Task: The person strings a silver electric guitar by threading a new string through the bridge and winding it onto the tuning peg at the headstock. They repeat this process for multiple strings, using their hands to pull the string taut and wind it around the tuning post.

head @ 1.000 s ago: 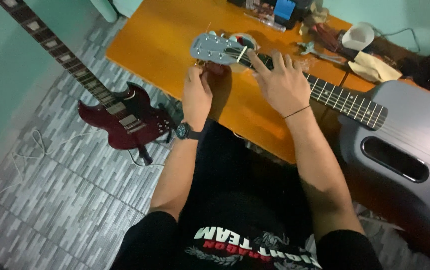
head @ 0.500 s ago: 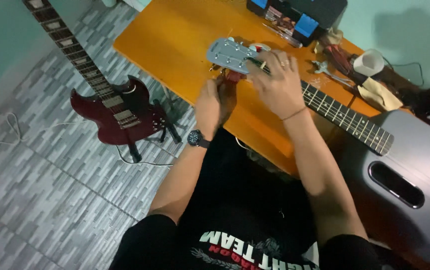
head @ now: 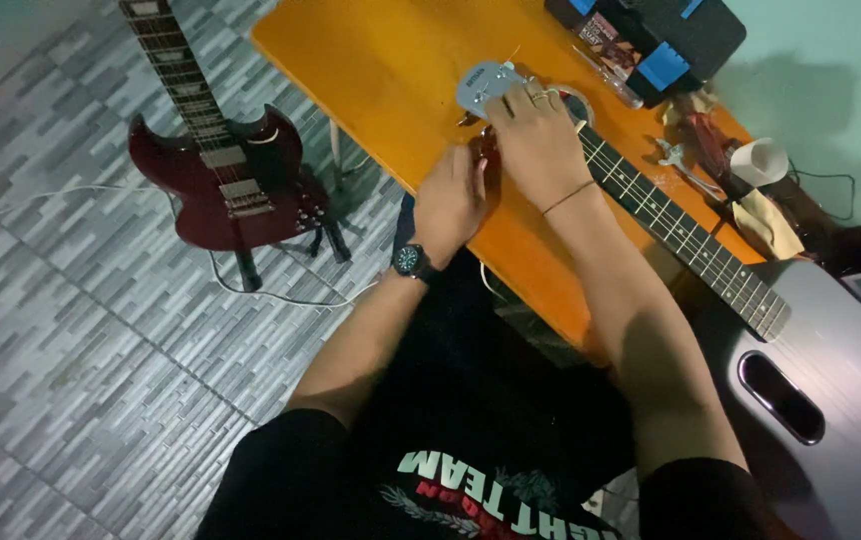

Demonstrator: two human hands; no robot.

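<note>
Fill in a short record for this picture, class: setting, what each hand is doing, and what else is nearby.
Setting: orange table over grey tiled floor
Right hand: on the grey guitar's headstock
Left hand: at the table edge beside the headstock, wristwatch on the wrist
Nearby: red electric guitar on a stand, dark case, white cup

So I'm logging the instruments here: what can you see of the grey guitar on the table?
The grey guitar lies flat across the orange table, its matte grey body at lower right with an oval slot. Its dark fretted neck runs up-left to a grey headstock. The right hand covers the headstock end; the left hand rests just beside it.
</note>
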